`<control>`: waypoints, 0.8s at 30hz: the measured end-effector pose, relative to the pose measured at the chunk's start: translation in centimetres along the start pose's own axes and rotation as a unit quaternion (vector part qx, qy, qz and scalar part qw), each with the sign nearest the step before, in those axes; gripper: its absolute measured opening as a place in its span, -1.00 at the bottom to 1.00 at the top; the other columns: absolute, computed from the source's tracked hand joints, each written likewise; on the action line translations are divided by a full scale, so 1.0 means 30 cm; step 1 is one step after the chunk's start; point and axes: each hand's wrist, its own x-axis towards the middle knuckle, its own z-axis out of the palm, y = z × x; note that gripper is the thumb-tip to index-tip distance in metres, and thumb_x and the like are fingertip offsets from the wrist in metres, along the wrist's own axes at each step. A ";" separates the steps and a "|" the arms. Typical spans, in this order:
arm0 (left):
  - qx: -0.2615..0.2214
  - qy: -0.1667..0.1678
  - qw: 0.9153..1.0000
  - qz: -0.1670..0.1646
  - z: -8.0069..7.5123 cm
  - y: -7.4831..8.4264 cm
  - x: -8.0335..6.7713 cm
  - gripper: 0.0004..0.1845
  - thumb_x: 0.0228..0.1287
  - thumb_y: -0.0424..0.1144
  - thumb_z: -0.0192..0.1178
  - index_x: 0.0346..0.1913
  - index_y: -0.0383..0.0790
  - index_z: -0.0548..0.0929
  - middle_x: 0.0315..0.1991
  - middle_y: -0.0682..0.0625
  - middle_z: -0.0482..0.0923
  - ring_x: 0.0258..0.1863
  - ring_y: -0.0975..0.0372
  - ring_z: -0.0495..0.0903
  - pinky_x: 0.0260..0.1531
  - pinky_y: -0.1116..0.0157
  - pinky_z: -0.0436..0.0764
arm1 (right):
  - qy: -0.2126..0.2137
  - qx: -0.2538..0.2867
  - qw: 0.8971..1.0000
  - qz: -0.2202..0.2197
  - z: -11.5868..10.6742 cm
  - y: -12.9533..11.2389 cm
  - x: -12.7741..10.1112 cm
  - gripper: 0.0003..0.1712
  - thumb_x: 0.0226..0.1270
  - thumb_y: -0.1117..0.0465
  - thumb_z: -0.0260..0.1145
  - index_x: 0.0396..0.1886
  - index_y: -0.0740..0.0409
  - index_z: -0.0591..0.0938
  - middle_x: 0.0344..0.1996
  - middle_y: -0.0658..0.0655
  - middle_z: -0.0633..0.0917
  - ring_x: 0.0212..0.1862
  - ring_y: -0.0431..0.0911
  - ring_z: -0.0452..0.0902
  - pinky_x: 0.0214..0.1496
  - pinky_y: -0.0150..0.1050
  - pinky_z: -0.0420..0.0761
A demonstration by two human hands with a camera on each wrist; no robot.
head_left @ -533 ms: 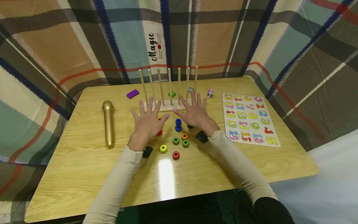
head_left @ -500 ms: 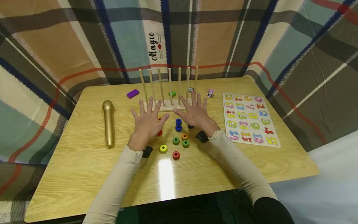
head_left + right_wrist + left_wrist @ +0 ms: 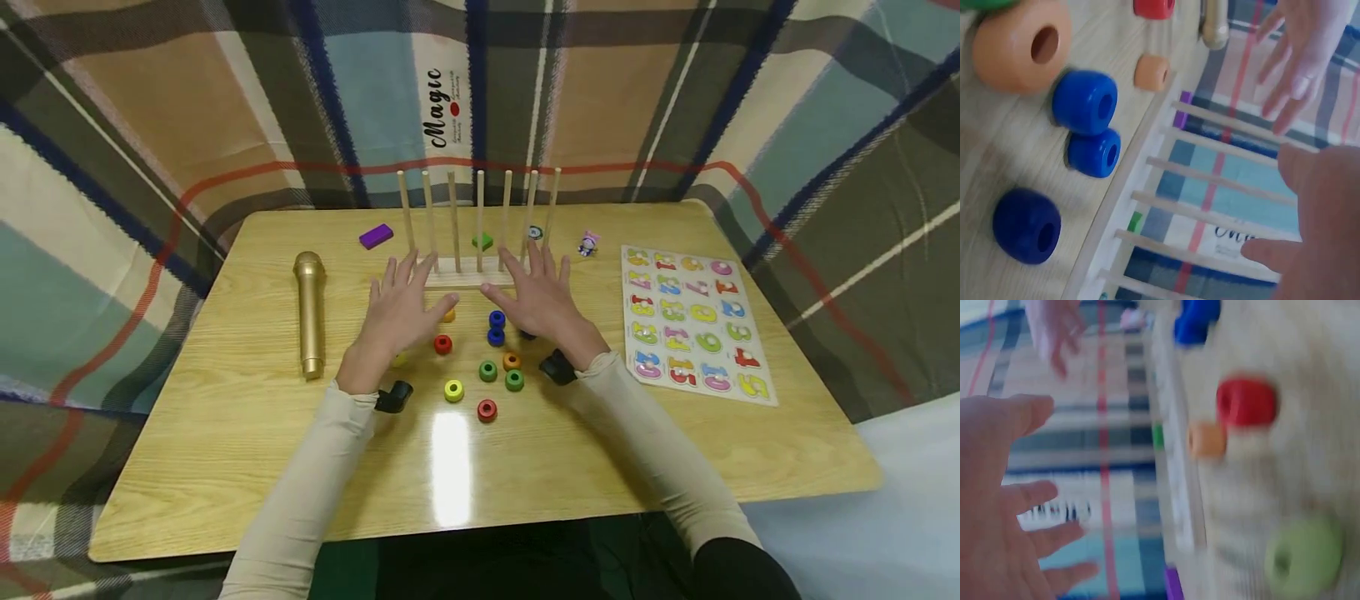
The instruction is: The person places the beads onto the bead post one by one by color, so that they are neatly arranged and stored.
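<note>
Both hands are held out over the table with nothing in them. The left hand (image 3: 393, 312) has its fingers spread, near a red bead (image 3: 443, 344) and an orange bead (image 3: 448, 317); a yellow-green bead (image 3: 1305, 557) shows large in the left wrist view. Two blue beads (image 3: 497, 328) touch each other beside the thumb of the right hand (image 3: 543, 300), and a dark blue bead (image 3: 1027, 225) is partly covered by that hand in the head view. Just past the fingertips stands a wooden rack (image 3: 465, 279) with several upright pegs, all bare of beads.
Nearer me lie green (image 3: 487, 371), orange (image 3: 512, 361), yellow (image 3: 453, 391) and red (image 3: 487, 411) beads. A gold microphone (image 3: 311, 317) lies left, a number puzzle board (image 3: 693, 325) right. Behind the rack are a purple block (image 3: 376, 237), a green block (image 3: 482, 242) and a small figurine (image 3: 588, 243).
The head view has shifted, so the table sits farther right. The left hand has turned and moved left relative to the beads, uncovering the red bead and part of a yellow one.
</note>
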 end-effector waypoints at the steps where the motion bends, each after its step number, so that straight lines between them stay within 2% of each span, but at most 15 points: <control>1: -0.023 0.001 1.000 -0.001 -0.019 -0.028 0.008 -0.14 0.64 0.20 0.05 0.76 -0.10 0.03 0.74 -0.26 -0.10 0.71 -0.26 -0.14 0.60 -0.36 -0.10 | 0.007 0.009 1.000 -0.015 -0.003 -0.010 -0.003 -0.10 0.66 -0.39 0.02 0.76 -0.06 0.17 0.72 0.36 0.02 0.72 0.33 -0.13 0.69 0.35 -0.23; 3: -0.069 -0.003 0.998 -0.007 -0.057 -0.097 0.030 -0.20 0.64 0.07 0.11 0.73 -0.19 0.11 0.67 -0.34 0.10 0.63 -0.27 0.12 0.57 -0.29 0.16 | 0.007 0.018 0.998 -0.054 -0.005 -0.041 -0.010 -0.23 0.68 -0.25 0.15 0.64 0.08 0.39 0.57 0.35 0.37 0.58 0.27 0.27 0.64 0.27 0.17; 4: -0.092 -0.010 0.996 -0.012 -0.074 -0.133 0.043 -0.22 0.64 0.01 0.13 0.71 -0.23 0.13 0.63 -0.36 0.17 0.58 -0.27 0.22 0.53 -0.26 0.26 | -0.003 0.021 0.997 -0.073 -0.003 -0.066 -0.015 -0.31 0.67 -0.18 0.21 0.55 0.13 0.49 0.44 0.32 0.53 0.46 0.22 0.45 0.55 0.21 0.36; 5: -0.113 -0.021 0.993 -0.017 -0.086 -0.169 0.057 -0.23 0.64 -0.03 0.15 0.70 -0.26 0.13 0.60 -0.39 0.20 0.54 -0.28 0.28 0.49 -0.25 0.33 | -0.019 0.019 0.995 -0.094 0.002 -0.096 -0.017 -0.39 0.66 -0.12 0.25 0.47 0.16 0.57 0.32 0.28 0.64 0.33 0.16 0.57 0.42 0.15 0.52; 7: -0.143 -0.044 0.988 -0.024 -0.098 -0.234 0.088 -0.21 0.63 -0.10 0.17 0.70 -0.29 0.09 0.57 -0.42 0.21 0.48 -0.29 0.35 0.42 -0.24 0.42 | -0.068 0.001 0.988 -0.136 0.029 -0.167 -0.018 -0.49 0.64 -0.04 0.31 0.36 0.17 0.65 0.10 0.19 0.74 0.09 0.04 0.69 0.17 0.00 0.68; 9: -0.163 -0.072 0.984 -0.028 -0.096 -0.285 0.114 -0.15 0.61 -0.14 0.22 0.72 -0.31 0.01 0.59 -0.44 0.15 0.48 -0.30 0.36 0.42 -0.22 0.44 | -0.122 -0.025 0.977 -0.172 0.076 -0.248 -0.014 -0.51 0.60 -0.01 0.36 0.34 0.16 0.66 -0.02 0.13 0.76 -0.09 -0.06 0.71 -0.01 -0.13 0.71; 11: -0.162 -0.100 0.981 -0.024 -0.064 -0.319 0.149 -0.07 0.57 -0.16 0.26 0.72 -0.34 -0.07 0.60 -0.48 0.10 0.51 -0.32 0.32 0.46 -0.23 0.39 | -0.166 -0.060 0.964 -0.198 0.136 -0.312 -0.007 -0.47 0.58 -0.03 0.38 0.38 0.14 0.63 0.00 0.11 0.75 -0.12 -0.11 0.69 -0.06 -0.19 0.71; 14: -0.141 -0.130 0.981 -0.022 -0.020 -0.346 0.191 0.02 0.53 -0.16 0.32 0.72 -0.37 -0.14 0.60 -0.50 0.08 0.56 -0.30 0.24 0.53 -0.20 0.30 | -0.197 -0.105 0.949 -0.225 0.230 -0.384 0.012 -0.46 0.55 -0.08 0.40 0.34 0.11 0.62 0.00 0.09 0.73 -0.14 -0.13 0.67 -0.11 -0.21 0.71; 16: -0.123 -0.138 0.983 -0.018 -0.006 -0.351 0.214 0.07 0.49 -0.14 0.36 0.73 -0.38 -0.15 0.58 -0.51 0.10 0.57 -0.29 0.22 0.56 -0.20 0.24 | -0.194 -0.123 0.943 -0.240 0.277 -0.413 0.033 -0.52 0.53 -0.06 0.41 0.25 0.12 0.65 -0.05 0.08 0.73 -0.14 -0.13 0.66 -0.13 -0.19 0.70; 19: -0.104 -0.137 0.985 -0.009 -0.007 -0.349 0.248 0.11 0.44 -0.09 0.40 0.74 -0.34 -0.12 0.53 -0.46 0.13 0.52 -0.28 0.28 0.55 -0.21 0.26 | -0.182 -0.134 0.940 -0.257 0.295 -0.430 0.065 -0.68 0.51 0.04 0.41 0.10 0.10 0.69 -0.13 0.06 0.72 -0.16 -0.12 0.66 -0.17 -0.18 0.70; 21: -0.092 -0.132 0.987 0.001 -0.018 -0.351 0.267 0.09 0.42 -0.06 0.40 0.74 -0.31 -0.07 0.49 -0.43 0.15 0.44 -0.27 0.35 0.50 -0.23 0.31 | -0.176 -0.124 0.942 -0.259 0.265 -0.434 0.084 -0.71 0.50 0.09 0.42 0.09 0.11 0.70 -0.08 0.07 0.73 -0.10 -0.11 0.68 -0.10 -0.20 0.71; 24: -0.077 -0.135 0.988 0.005 -0.030 -0.370 0.280 0.01 0.44 -0.05 0.36 0.74 -0.26 0.02 0.45 -0.39 0.14 0.33 -0.25 0.40 0.40 -0.26 0.40 | -0.157 -0.068 0.955 -0.242 0.173 -0.433 0.117 -0.63 0.48 0.16 0.46 0.19 0.16 0.69 0.06 0.10 0.73 0.00 -0.10 0.68 0.02 -0.27 0.70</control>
